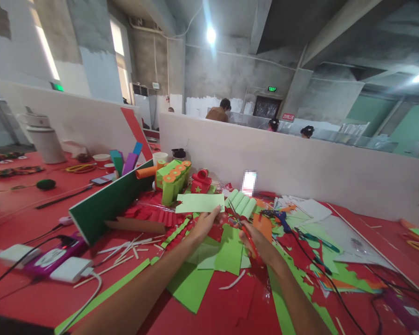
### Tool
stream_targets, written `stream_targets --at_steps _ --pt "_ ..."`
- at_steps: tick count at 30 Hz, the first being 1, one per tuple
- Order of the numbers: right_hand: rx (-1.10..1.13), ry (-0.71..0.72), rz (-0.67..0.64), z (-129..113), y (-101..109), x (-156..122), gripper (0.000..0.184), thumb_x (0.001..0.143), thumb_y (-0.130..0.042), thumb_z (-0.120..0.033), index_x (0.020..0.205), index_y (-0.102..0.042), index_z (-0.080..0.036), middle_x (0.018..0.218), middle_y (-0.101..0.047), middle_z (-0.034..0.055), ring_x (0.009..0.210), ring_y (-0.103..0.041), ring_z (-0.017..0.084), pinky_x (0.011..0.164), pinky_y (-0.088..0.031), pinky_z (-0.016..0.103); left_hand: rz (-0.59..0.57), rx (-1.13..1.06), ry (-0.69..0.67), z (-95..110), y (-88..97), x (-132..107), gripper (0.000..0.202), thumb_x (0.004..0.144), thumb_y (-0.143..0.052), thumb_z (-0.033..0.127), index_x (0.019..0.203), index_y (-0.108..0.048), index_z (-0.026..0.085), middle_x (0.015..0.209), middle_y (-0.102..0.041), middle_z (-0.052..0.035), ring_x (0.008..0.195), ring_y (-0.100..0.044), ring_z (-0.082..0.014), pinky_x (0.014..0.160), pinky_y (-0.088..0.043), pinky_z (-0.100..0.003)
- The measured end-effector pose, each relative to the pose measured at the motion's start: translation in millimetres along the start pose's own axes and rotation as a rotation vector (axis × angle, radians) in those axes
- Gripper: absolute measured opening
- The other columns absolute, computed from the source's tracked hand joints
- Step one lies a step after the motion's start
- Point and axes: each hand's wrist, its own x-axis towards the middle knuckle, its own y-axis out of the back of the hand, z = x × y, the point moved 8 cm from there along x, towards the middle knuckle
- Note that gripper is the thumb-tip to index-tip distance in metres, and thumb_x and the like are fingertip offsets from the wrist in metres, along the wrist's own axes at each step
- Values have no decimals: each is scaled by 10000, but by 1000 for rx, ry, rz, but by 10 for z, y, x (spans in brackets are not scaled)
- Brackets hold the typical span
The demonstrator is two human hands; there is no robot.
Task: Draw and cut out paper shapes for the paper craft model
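Note:
My left hand [206,223] pinches the lower edge of a pale green paper strip [199,203] and holds it up over the table. My right hand [254,239] is closed on red-handled scissors [243,228], whose blades point up toward the right end of the strip. Both forearms reach in from the bottom of the view. Under the hands lie green paper sheets [226,251] and red paper scraps on the red table [31,298].
A row of green paper rolls [242,204], a green and orange paper model [172,179], a green board [108,204], chargers and cables [63,267], and a white divider wall [300,163] surround the work spot. People sit behind the wall.

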Motion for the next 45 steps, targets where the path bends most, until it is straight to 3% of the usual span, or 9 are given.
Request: stream_targets --at_steps 2,6,12,24,28,36,41,45 --pt "64 -59 -39 71 -114 19 458 924 -462 -589 1176 -560 -219 657 -522 -33 482 -479 114 477 -428 225 20 68 11 -4 17 -24 528 751 -602 639 693 -711 126 674 -690 -83 667 -614 -194 760 -451 -320" --pt "218 -109 -96 159 -249 25 497 903 -430 -661 1118 -554 -231 593 -421 -67 421 -416 89 404 -382 192 43 113 8 27 34 -45 530 718 -606 657 627 -680 140 640 -677 -77 658 -606 -206 747 -449 -326" --pt "380 -154 -132 140 -297 -7 497 881 -423 -696 1033 -544 -238 626 -437 -63 406 -417 74 376 -385 174 23 211 -4 62 15 -63 483 767 -585 604 602 -664 156 637 -676 -77 651 -598 -210 733 -445 -328" --pt "304 -80 -137 128 -322 14 461 882 -472 -660 951 -555 -212 628 -437 -63 423 -406 62 384 -379 160 19 394 79 28 48 -62 592 765 -506 705 510 -593 178 584 -627 -59 615 -545 -209 683 -375 -334" --pt "297 -94 -127 191 -348 45 488 879 -449 -680 955 -553 -210 600 -429 -71 381 -413 64 351 -378 169 -59 376 44 92 -17 -100 544 776 -533 639 471 -558 190 529 -581 -23 581 -518 -184 672 -371 -309" --pt "314 -101 -131 219 -348 51 487 865 -492 -668 1054 -549 -223 564 -419 -88 353 -407 67 327 -381 164 -105 367 8 95 -32 -89 456 769 -581 555 486 -589 197 560 -621 -37 620 -542 -204 674 -379 -304" --pt "312 -104 -142 221 -349 50 449 842 -536 -661 962 -553 -229 546 -416 -87 352 -399 71 329 -386 178 -67 386 49 123 1 -128 485 775 -585 575 466 -595 201 563 -637 -50 604 -543 -207 644 -357 -301" --pt "326 -110 -142 238 -351 64 466 837 -511 -687 913 -548 -229 549 -414 -82 357 -404 75 325 -384 180 -132 380 63 101 -28 -138 498 776 -571 603 479 -586 204 563 -620 -39 575 -513 -191 627 -345 -296"
